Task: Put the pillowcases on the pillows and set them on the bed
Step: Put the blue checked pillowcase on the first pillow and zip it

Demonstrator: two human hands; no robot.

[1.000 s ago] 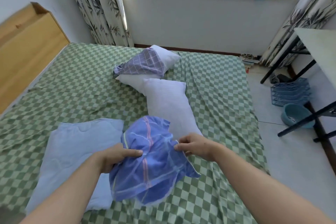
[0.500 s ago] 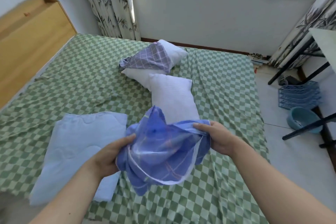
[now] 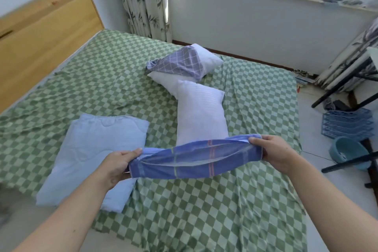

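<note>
Pillowcase stretched by its open end between both hands, above the bed.

The left hand (image 3: 118,164) and the right hand (image 3: 275,152) are each pinching an end of the blue pillowcase (image 3: 196,155), thumb over, fingers curled under the hem, pulling the mouth taut. The cloth is judged light, thin and limp, sagging wherever unsupported; the hem corners are the sound place to hold. Just beyond the right fingers, a bare white pillow (image 3: 201,114) is lying on the checked bed sheet (image 3: 255,118); it is judged soft and compressible, best gripped by a corner. Further off, a second pillow (image 3: 206,60) is sitting half covered by a grey checked pillowcase (image 3: 180,63).
</note>
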